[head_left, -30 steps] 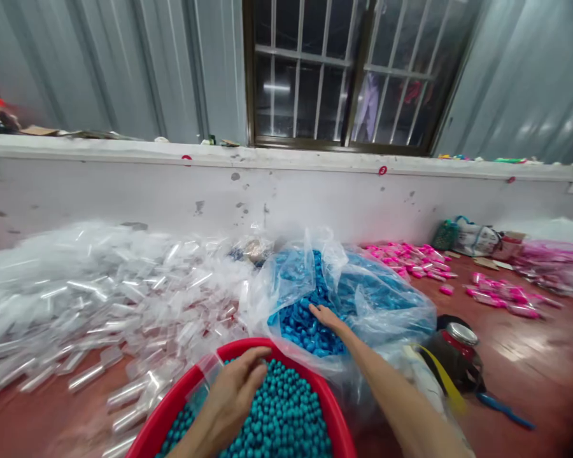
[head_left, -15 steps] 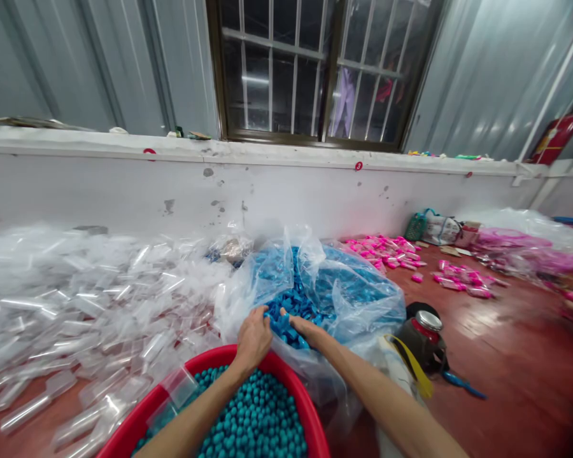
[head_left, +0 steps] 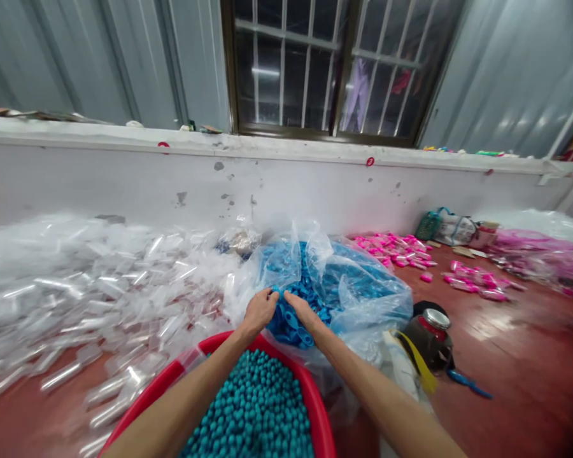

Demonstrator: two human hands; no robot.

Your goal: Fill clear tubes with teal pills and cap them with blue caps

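My left hand (head_left: 261, 310) is closed, its fingertips pinching a small blue plastic piece (head_left: 275, 290). Close beside it, my right hand (head_left: 302, 309) has its thumb toward that piece; its other fingers are mostly hidden, and what they hold cannot be made out. Both hands are over the front of a large clear plastic bag (head_left: 370, 299) full of blue plastic pieces (head_left: 293, 327). Below my forearms stands a red tub (head_left: 321, 407) filled with small teal balls (head_left: 255, 407).
Many clear plastic tubes (head_left: 124, 286) are heaped on the floor at left. Pink-capped tubes (head_left: 391, 248) lie at back right. A dark jug with a silver lid (head_left: 435, 319) sits right of the bag. Behind runs a white wall (head_left: 296, 191) with a ledge.
My right hand has risen from the blue pieces and come close to my left hand. A clear tube that lay over the tub's left rim is now mostly hidden behind my left forearm.
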